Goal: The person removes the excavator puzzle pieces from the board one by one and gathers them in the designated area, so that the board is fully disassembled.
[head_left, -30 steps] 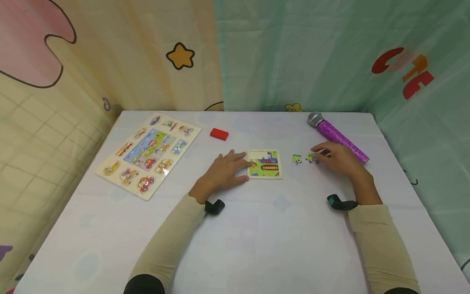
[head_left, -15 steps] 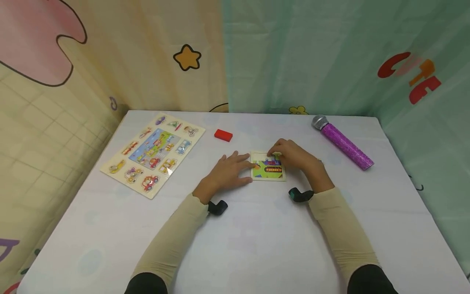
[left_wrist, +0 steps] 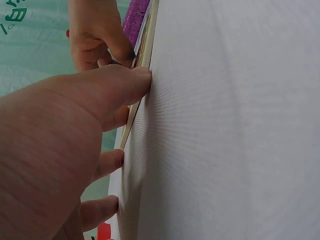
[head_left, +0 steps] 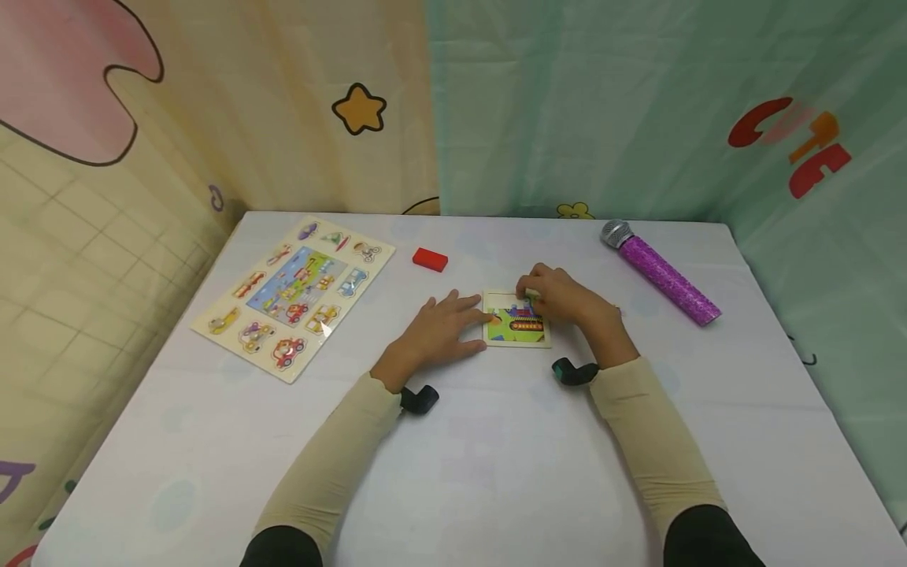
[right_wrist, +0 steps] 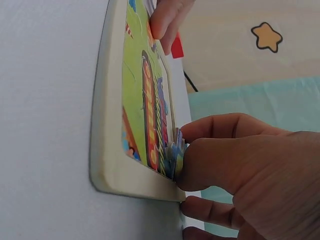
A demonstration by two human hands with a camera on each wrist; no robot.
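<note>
A small square jigsaw puzzle (head_left: 517, 332) with a digger-like vehicle on green lies in a pale frame on the table. My left hand (head_left: 435, 335) is spread at its left side, with straight fingers. One fingertip reaches onto the picture, and the thumb (left_wrist: 136, 82) lies along the frame's edge in the left wrist view. At the puzzle's upper right corner, my right hand (head_left: 563, 299) pinches a puzzle piece (right_wrist: 176, 152) between thumb and forefinger. That piece stands tilted against the picture in the right wrist view, partly hidden by the thumb.
A larger vehicle puzzle board (head_left: 244, 346) lies at the back left. Behind the small puzzle is a red block (head_left: 430, 260). A glittery purple microphone (head_left: 666, 279) lies at the back right. Printed curtains (head_left: 567, 102) stand behind the table.
My right hand has moved left from the loose pieces on the table to the puzzle's upper right corner, bringing a piece. My left hand has stayed at the frame.
</note>
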